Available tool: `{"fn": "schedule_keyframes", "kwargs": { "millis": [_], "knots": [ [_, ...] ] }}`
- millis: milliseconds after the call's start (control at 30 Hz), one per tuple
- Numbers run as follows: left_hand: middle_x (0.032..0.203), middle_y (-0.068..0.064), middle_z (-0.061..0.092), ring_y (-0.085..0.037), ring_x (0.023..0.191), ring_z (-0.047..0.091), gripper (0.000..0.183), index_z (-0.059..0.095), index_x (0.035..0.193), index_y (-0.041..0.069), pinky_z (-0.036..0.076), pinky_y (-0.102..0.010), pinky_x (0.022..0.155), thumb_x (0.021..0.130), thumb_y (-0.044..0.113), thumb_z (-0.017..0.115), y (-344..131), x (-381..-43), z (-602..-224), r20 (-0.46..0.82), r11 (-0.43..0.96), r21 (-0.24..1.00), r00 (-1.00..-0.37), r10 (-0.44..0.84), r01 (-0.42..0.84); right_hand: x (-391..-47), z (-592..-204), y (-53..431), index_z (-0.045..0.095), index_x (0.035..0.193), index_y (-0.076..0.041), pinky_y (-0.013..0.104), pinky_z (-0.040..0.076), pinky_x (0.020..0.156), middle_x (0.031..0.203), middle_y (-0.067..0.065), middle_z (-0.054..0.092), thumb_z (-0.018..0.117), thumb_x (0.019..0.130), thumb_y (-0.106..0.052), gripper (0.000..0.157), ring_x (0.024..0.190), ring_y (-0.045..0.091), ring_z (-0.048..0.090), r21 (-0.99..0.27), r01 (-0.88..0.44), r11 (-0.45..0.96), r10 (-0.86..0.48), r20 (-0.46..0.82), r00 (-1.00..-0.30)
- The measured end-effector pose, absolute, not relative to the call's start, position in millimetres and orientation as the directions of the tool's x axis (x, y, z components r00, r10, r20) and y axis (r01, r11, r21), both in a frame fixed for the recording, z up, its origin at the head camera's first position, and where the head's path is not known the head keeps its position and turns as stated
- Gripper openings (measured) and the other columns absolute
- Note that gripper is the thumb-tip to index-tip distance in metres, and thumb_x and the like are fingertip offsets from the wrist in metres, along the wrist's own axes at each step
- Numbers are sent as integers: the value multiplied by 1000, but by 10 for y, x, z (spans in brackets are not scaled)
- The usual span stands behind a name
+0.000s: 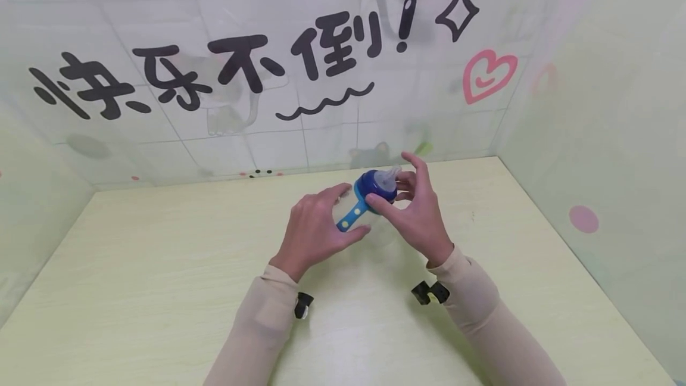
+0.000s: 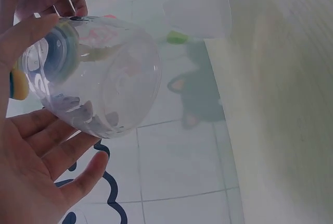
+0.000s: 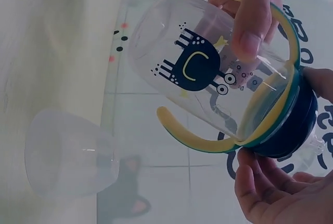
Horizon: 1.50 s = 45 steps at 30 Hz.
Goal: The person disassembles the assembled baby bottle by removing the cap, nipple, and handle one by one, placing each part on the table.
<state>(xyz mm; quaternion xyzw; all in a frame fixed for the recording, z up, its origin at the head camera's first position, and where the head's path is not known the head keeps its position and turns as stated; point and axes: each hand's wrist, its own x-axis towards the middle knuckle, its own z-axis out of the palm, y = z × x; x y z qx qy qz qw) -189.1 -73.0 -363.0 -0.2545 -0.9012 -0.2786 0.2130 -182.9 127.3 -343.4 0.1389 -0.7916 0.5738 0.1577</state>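
Observation:
A clear baby bottle (image 3: 151,41) with a printed monster figure, a dark blue collar (image 1: 370,184) and a soft translucent teat (image 1: 386,180) is held tilted above the table. My left hand (image 1: 313,225) grips the bottle's body, thumb on one side and fingers on the other. Around the collar, the thumb and fingers of my right hand (image 1: 423,219) pinch it, with the index finger raised away. Two curved handles, yellow inside and blue outside, extend from a ring below the collar; one handle (image 3: 192,136) shows clearly in the right wrist view. The bottle looks empty.
A translucent cap (image 3: 70,153) stands on the pale wooden table (image 1: 177,279), near the back wall; the head view does not show it clearly. Printed wall panels (image 1: 589,136) border the table at the back and sides.

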Motion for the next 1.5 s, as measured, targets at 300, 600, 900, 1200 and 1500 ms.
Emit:
{"fn": "schedule_keyframes", "kwargs": {
  "millis": [300, 600, 900, 1200, 1500],
  "knots": [
    [106, -3, 71, -17, 83, 64, 69, 64, 124, 9, 49, -37, 67, 72, 51, 82, -732, -1883, -3591, 486, 648, 513, -813, 322, 563, -1827, -3366, 1323, 22, 154, -11, 28, 49, 89, 115, 15, 64, 77, 83, -3, 90, 99, 21, 61, -841, -502, 201, -123, 487, -865],
    [105, -1, 71, -18, 93, 69, 68, 64, 125, 11, 51, -41, 74, 73, 51, 81, -729, -1880, -3557, 456, 609, 561, -823, 338, 561, -1823, -3328, 1365, 18, 156, -13, 31, 47, 94, 121, 16, 64, 73, 84, -2, 91, 105, 20, 61, -831, -528, 176, -162, 505, -848],
    [103, 0, 71, -19, 94, 69, 67, 64, 126, 13, 51, -40, 74, 73, 51, 81, -729, -1882, -3554, 454, 589, 574, -820, 350, 569, -1811, -3325, 1378, 14, 157, -16, 31, 45, 94, 126, 17, 63, 70, 84, -1, 93, 108, 22, 59, -827, -540, 157, -193, 510, -838],
    [104, 3, 70, -18, 95, 69, 66, 64, 126, 16, 51, -39, 75, 73, 52, 80, -731, -1858, -3534, 431, 586, 592, -832, 350, 553, -1813, -3329, 1404, 11, 159, -14, 33, 44, 101, 135, 21, 57, 65, 86, 1, 92, 119, 27, 57, -808, -576, 122, -251, 537, -806],
    [106, -1, 71, -17, 91, 68, 67, 63, 126, 15, 50, -38, 73, 73, 51, 81, -732, -1865, -3567, 437, 606, 566, -826, 356, 560, -1815, -3340, 1374, 14, 158, -16, 46, 42, 96, 139, 14, 54, 69, 87, -12, 90, 121, 24, 54, -806, -553, 211, -204, 517, -831]
  ]
}}
